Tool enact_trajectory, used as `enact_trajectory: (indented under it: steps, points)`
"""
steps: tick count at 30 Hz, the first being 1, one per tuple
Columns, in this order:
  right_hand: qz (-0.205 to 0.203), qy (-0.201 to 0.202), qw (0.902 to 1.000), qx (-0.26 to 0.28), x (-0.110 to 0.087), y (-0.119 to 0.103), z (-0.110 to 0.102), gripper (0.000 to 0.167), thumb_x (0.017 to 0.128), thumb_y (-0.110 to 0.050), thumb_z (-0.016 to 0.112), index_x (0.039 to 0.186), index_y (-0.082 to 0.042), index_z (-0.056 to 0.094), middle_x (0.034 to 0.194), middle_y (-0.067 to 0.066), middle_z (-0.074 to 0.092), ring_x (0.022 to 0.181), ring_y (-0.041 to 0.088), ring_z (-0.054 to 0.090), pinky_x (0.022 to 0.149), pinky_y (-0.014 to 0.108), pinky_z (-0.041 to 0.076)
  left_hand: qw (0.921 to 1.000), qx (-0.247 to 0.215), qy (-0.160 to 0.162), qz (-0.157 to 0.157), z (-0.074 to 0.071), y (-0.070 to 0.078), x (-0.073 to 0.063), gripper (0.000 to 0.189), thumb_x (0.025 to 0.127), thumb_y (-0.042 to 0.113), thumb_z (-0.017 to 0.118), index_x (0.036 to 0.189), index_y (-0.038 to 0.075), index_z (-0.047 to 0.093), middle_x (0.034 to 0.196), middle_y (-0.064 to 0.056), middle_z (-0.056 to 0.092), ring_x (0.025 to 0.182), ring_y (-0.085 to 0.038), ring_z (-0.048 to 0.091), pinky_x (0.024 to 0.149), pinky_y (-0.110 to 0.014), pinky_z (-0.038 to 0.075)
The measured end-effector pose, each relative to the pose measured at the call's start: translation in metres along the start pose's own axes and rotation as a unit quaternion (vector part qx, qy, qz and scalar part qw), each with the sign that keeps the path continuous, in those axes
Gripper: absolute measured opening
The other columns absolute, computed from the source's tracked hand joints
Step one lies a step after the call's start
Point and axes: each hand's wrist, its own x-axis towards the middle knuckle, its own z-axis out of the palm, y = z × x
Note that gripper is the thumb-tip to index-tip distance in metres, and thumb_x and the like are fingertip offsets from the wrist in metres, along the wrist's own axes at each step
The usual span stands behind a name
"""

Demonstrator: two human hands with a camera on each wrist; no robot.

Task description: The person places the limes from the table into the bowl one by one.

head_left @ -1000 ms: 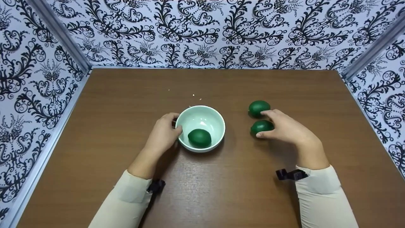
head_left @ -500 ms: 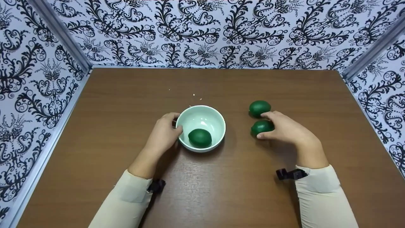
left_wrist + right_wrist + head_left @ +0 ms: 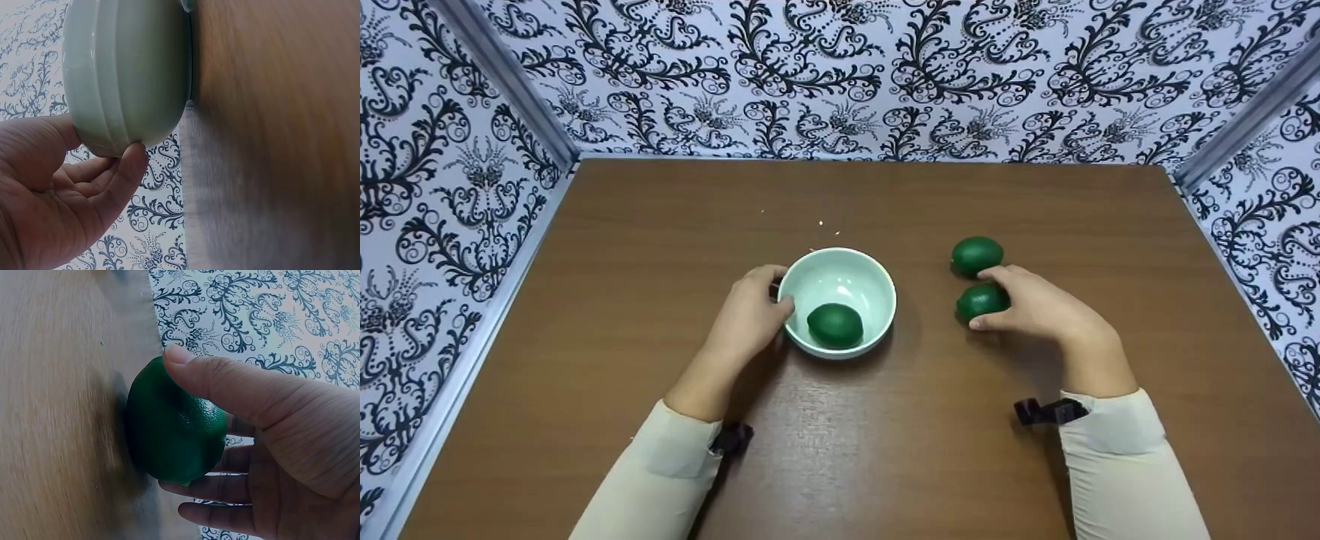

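A pale green bowl [image 3: 868, 289] stands on the table with one dark green lime [image 3: 835, 326] inside it. At its left side my left hand [image 3: 748, 311] grips the wall, the thumb over the rim and the fingers outside, as the left wrist view shows against the bowl's outer wall [image 3: 132, 73]. To the right, my right hand [image 3: 1039, 304] holds a second lime [image 3: 979, 300] between thumb and fingers. In the right wrist view the thumb lies across this lime [image 3: 169, 433], fingers behind it. Just beyond sits a third lime [image 3: 976, 255], near the fingertips but not held.
The brown wooden table [image 3: 675, 225] is bordered by black-and-white patterned panels [image 3: 840, 82] at the back and sides. Small pale crumbs [image 3: 820, 223] lie behind the bowl. A black strap mount sits on each wrist.
Both hands, the bowl and the limes hold nearly the same positions. Across the frames the head view shifts very slightly.
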Motion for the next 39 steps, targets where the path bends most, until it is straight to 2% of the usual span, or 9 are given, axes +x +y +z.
enact_trajectory:
  steps: [15,39]
  points:
    - [0.001,-0.006,1.0000,-0.004,0.0033,0.0033,0.0000,0.082,0.089,-0.041,0.081,0.153,-0.004,0.045,0.150,0.025,0.049,0.132,0.043,0.053,0.109,0.064,0.044,1.0000,0.005,-0.005,-0.003,-0.0007,0.0019,0.0014,0.040,0.091,0.007,0.064,0.130,-0.001,0.066,0.129,-0.019,0.067,0.121,-0.032,0.063,0.108,-0.046,0.049]
    - [-0.015,0.001,0.9999,-0.004,0.0030,0.0017,0.0045,0.069,0.090,-0.036,0.081,0.146,-0.007,0.053,0.145,0.022,0.054,0.127,0.041,0.057,0.107,0.062,0.045,1.0000,0.003,-0.001,0.002,0.0003,-0.0007,0.0011,0.041,0.090,0.006,0.065,0.130,-0.003,0.066,0.127,-0.020,0.068,0.118,-0.033,0.064,0.106,-0.046,0.050]
